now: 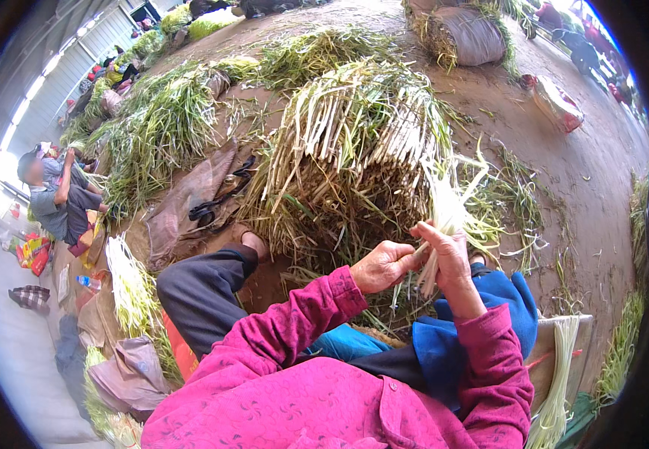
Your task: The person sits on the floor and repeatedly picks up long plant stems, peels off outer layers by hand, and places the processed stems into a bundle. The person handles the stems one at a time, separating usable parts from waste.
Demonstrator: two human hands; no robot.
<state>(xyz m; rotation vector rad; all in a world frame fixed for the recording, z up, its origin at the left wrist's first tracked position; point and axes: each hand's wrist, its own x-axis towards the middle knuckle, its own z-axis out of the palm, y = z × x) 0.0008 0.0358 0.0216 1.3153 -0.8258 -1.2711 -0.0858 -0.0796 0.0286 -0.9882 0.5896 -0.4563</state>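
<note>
My right hand (449, 252) is closed around a bunch of pale leafy stalks (448, 207), whose leaves fan up and to the right. Close against it, my left hand (387, 266) pinches a stalk at the bunch's left side between thumb and fingers. In front of my legs stands a large heap of long stalks (358, 129), green leaves at the top and rooty ends facing me. Loose leaves (487, 219) lie right of the heap.
A person (60, 196) sits at the far left beside a long pile of green stalks (156, 123). Peeled pale stalks (128, 280) lie by my left leg; others hang over a wooden board (585, 337) on the right. A brown cloth (190, 196) and a plastic bottle (88, 282) lie left.
</note>
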